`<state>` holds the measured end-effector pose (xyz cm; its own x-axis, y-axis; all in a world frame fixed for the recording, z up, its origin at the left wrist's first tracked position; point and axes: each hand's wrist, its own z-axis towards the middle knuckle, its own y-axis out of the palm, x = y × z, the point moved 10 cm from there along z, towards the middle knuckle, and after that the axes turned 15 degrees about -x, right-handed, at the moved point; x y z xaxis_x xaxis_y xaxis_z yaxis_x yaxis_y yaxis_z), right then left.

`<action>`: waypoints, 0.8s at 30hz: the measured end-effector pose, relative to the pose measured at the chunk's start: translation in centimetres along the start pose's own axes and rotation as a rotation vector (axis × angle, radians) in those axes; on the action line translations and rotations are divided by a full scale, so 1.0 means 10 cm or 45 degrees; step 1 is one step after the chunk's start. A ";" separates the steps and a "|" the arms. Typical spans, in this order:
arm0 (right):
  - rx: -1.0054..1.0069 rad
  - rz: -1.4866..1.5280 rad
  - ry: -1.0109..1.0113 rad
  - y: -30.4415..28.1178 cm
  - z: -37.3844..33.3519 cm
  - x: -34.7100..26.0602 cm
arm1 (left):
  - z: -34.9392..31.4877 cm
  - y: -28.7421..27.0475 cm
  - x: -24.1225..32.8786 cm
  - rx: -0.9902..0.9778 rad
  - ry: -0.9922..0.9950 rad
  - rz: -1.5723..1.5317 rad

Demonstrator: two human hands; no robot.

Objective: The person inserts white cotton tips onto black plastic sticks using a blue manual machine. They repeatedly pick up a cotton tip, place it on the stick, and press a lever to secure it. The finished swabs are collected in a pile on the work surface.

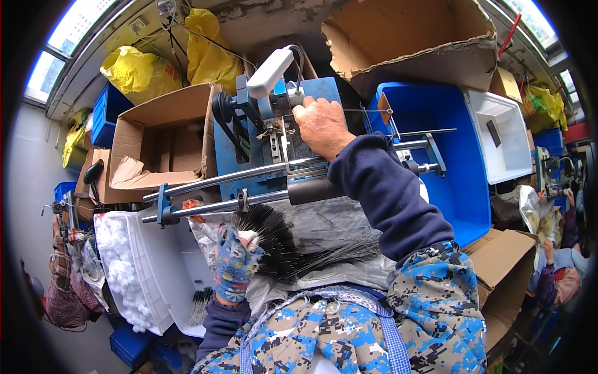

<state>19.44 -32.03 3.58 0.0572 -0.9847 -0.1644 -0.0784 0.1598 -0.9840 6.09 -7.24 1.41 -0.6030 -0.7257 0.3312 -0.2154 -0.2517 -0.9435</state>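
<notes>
The black wires look light and springy, best pinched mid-length. The left hand curls beside them, the right hand over a blue machine; I cannot tell what either grip holds.

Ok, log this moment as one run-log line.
left hand: gloved, beside dark wire bundle, grip unclear | right hand: bare, at blue machine | blue bin: right of machine

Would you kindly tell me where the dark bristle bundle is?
In the head view, the dark bristle bundle lies left of centre, right of the gloved left hand, below the metal rails.
</notes>
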 end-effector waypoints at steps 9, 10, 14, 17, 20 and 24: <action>0.047 -0.016 -0.033 -0.04 -0.02 -0.02 | 0.17 -0.10 0.18 0.000 0.024 -0.132; 0.048 -0.020 -0.031 -0.04 -0.01 -0.03 | 0.15 -0.05 0.14 -0.003 0.015 -0.143; 0.037 0.075 -0.065 0.02 0.03 0.00 | 0.15 -0.05 0.14 0.035 0.020 -0.176; 0.071 0.186 -0.099 0.05 0.06 0.04 | 0.21 -0.14 0.23 0.018 0.032 -0.167; 0.006 0.052 0.026 0.04 0.06 0.08 | 0.21 -0.14 0.25 0.004 0.059 -0.231; -0.004 0.017 0.100 0.00 -0.03 0.17 | 0.20 -0.26 0.34 0.061 0.122 -0.157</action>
<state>19.20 -33.77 3.34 -0.0225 -0.9850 -0.1712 -0.0820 0.1725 -0.9816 6.18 -10.34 4.93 -0.6453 -0.6234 0.4415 -0.2571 -0.3670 -0.8940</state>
